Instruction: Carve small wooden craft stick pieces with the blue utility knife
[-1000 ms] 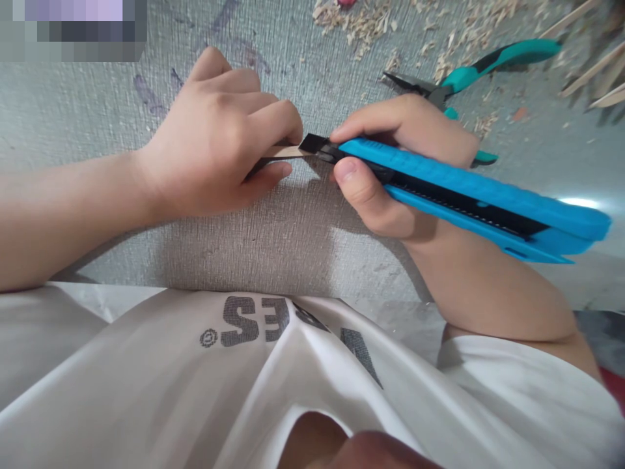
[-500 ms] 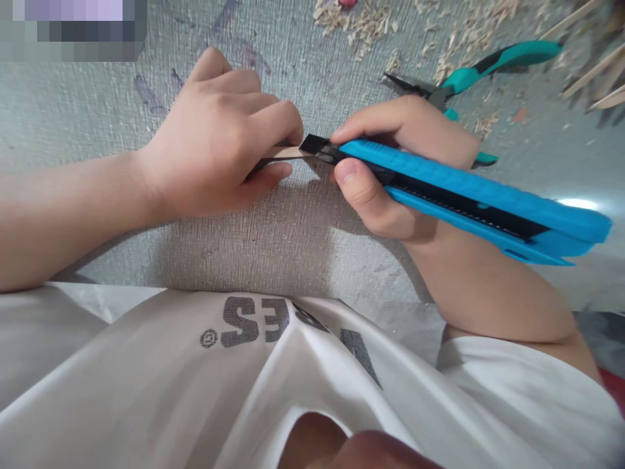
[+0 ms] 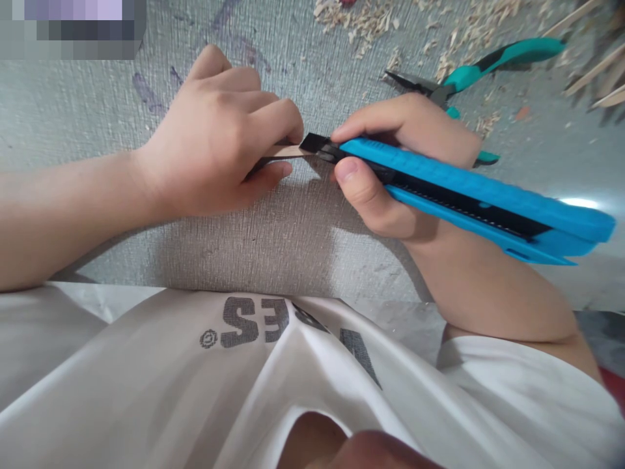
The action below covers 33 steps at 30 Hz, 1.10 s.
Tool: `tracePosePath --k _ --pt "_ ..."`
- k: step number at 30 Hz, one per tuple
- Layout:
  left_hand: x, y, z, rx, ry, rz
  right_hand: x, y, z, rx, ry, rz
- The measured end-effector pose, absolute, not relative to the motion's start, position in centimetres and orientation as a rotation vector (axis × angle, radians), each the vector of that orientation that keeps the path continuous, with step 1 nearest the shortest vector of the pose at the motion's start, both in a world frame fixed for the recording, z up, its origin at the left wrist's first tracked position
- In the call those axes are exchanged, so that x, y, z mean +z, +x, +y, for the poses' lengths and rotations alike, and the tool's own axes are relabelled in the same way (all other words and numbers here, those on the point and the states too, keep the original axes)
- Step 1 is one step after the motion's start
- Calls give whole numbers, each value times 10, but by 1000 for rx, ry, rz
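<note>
My left hand (image 3: 227,130) is closed around a thin wooden stick (image 3: 286,151); only a short pale end of it sticks out between thumb and forefinger, the rest hidden by the palm. In my right hand (image 3: 385,163) is a blue box cutter (image 3: 488,189), its handle slanting down to the right past my wrist. The cutter's dark blade (image 3: 312,142) lies against the protruding end of the stick. Thumb and forefinger of the right hand grip the cutter just behind the blade.
Pliers with teal handles (image 3: 508,57) lie on the textured grey table (image 3: 244,254), just beyond my right hand. Wood shavings (image 3: 364,25) are scattered at the far side. Several wooden sticks (image 3: 598,71) lie at the far right.
Hardly anything differs. Both hands, the stick and the cutter keep nearly the same position, with only a very slight shift of the view.
</note>
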State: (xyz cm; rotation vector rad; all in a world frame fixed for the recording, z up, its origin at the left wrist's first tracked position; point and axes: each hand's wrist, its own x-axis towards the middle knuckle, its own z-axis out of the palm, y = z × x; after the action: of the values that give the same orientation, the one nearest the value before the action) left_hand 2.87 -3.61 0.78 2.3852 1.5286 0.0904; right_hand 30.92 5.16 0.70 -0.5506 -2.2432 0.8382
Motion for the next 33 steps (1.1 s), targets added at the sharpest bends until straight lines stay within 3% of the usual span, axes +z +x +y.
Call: tracePosePath --k 8,17,28,33 --pt "16 41 -30 -32 2280 1591 8 318 50 773 -682 -2311" --pt "10 32 -34 96 2361 1531 6 317 51 783 -696 -2317" --pt "10 34 -34 134 2373 1531 4 320 54 965 -591 -2291" --pt "21 41 -29 20 2322 1572 4 316 49 788 -686 -2297"
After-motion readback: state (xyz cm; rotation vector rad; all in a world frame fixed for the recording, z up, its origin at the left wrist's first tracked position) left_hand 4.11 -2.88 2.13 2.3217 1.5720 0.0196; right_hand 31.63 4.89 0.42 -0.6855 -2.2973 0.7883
